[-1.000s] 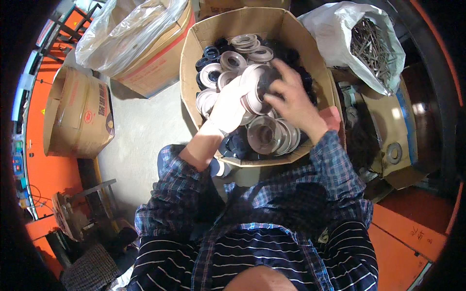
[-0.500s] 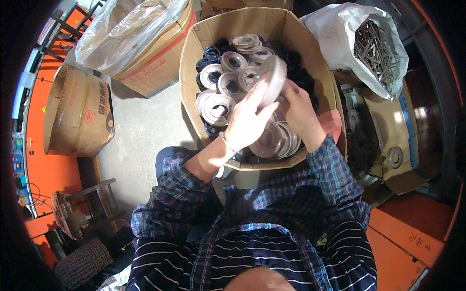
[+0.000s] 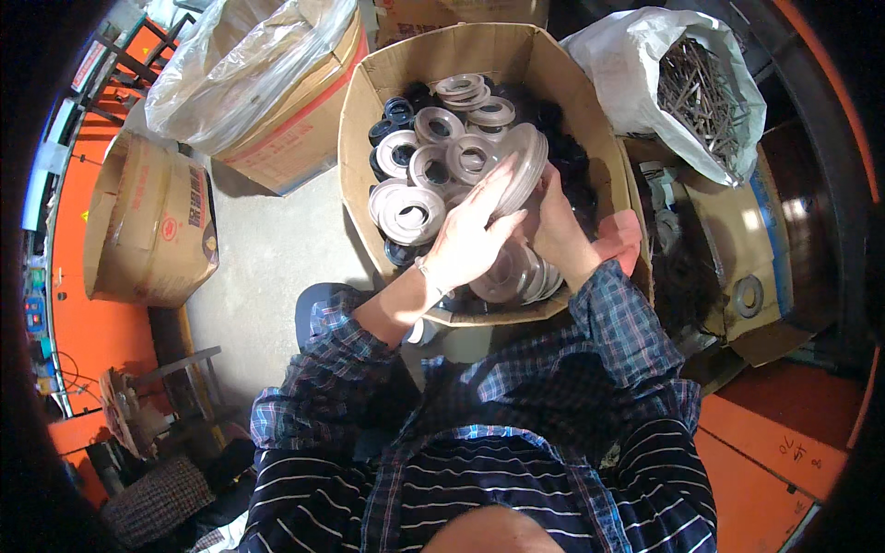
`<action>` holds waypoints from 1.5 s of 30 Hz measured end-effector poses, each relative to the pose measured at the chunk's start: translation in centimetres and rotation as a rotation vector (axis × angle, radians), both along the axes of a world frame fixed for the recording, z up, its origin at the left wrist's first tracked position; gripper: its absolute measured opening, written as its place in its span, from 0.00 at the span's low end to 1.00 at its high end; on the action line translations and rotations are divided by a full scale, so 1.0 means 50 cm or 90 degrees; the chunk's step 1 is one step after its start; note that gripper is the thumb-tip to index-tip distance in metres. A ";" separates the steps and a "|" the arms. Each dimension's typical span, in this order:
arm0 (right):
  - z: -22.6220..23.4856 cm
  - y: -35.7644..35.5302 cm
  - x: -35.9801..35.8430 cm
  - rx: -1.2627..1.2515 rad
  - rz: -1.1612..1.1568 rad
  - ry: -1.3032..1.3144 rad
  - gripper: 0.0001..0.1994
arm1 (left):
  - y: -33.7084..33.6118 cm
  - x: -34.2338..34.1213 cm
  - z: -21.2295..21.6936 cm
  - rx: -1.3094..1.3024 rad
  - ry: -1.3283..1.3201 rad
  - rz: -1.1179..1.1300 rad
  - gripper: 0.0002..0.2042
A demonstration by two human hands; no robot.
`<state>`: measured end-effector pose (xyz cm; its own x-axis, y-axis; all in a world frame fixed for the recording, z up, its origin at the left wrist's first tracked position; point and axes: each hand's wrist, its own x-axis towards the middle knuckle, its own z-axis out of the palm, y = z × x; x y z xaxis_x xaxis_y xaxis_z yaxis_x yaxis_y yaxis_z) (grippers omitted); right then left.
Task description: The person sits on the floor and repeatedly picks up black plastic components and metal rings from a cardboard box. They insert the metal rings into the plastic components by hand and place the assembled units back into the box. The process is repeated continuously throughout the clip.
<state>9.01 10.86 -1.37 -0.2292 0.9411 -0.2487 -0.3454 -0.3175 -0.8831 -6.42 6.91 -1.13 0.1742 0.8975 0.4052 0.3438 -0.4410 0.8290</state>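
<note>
Over the large open carton (image 3: pixel 364 101), I hold a tilted stack of translucent, pale plastic rings (image 3: pixel 527 166) between both hands. My left hand (image 3: pixel 463 241) lies along the near left side of the stack, thumb toward the right. At its right side my right hand (image 3: pixel 559 229) grips the edge; some of its fingertips are hidden behind the rings. Below and around them, the carton holds loose pale rings (image 3: pixel 406 214) and black rings (image 3: pixel 396 111). Another group of pale rings (image 3: pixel 516 276) leans together near the carton's front wall, partly under my hands.
A pink cloth (image 3: pixel 619 238) hangs at the carton's right side. Beyond it stands a white sack (image 3: pixel 604 55) of thin metal strips. A grey ring (image 3: pixel 749 297) lies on flattened cardboard. Left are a plastic-lined carton (image 3: pixel 277 147) and a smaller open carton (image 3: pixel 152 230).
The stack of rings and both hands have shifted slightly lower in view, and the stack leans a little differently. Both hands keep hold of it.
</note>
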 end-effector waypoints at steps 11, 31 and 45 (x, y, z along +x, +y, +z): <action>-0.028 -0.001 -0.006 0.341 0.001 -0.588 0.34 | 0.006 -0.009 -0.004 -0.252 -0.206 0.012 0.27; -0.203 0.125 0.178 0.195 0.141 -0.842 0.16 | 0.293 -0.309 0.265 -0.036 -0.529 0.291 0.30; -0.365 0.159 0.065 0.607 0.351 -0.969 0.09 | 0.094 -0.061 -0.222 -0.374 0.535 -0.004 0.30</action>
